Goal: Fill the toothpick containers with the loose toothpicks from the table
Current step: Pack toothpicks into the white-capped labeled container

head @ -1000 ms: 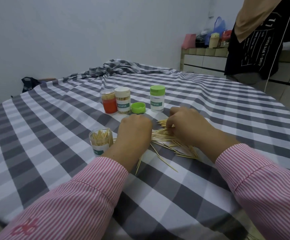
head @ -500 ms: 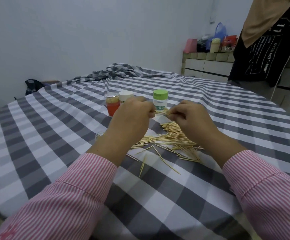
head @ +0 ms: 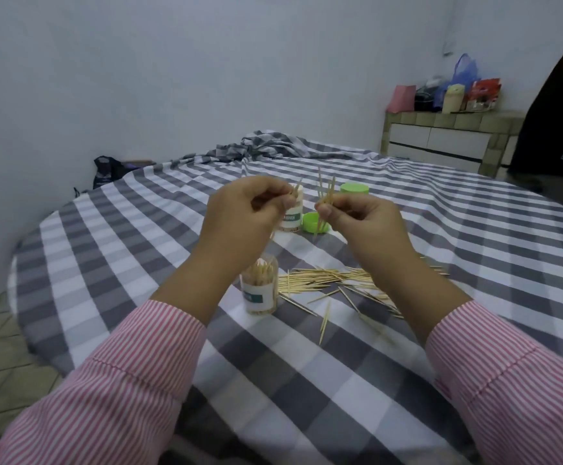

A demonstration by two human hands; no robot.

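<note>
Both hands are raised above the checked tablecloth. My right hand [head: 360, 219] pinches a small bunch of toothpicks [head: 326, 196] that stand upright. My left hand [head: 244, 213] pinches a toothpick or two [head: 297, 187] near its fingertips. Below them an open clear container [head: 260, 286], part full of toothpicks, stands on the cloth. To its right lies a pile of loose toothpicks [head: 337, 281]. Behind my hands stand a white-lidded container [head: 294, 214], a green-lidded container [head: 354, 188] and a loose green lid [head: 313, 222].
The round table [head: 139, 229] is covered with a grey and white checked cloth, bunched up at the far side. A person in a black shirt [head: 558, 129] stands at the right by a tiled counter [head: 441, 139] with bags and bottles.
Both hands have lifted from the pile on the table, each with toothpicks, and have drawn slightly apart. The camera has tilted up.
</note>
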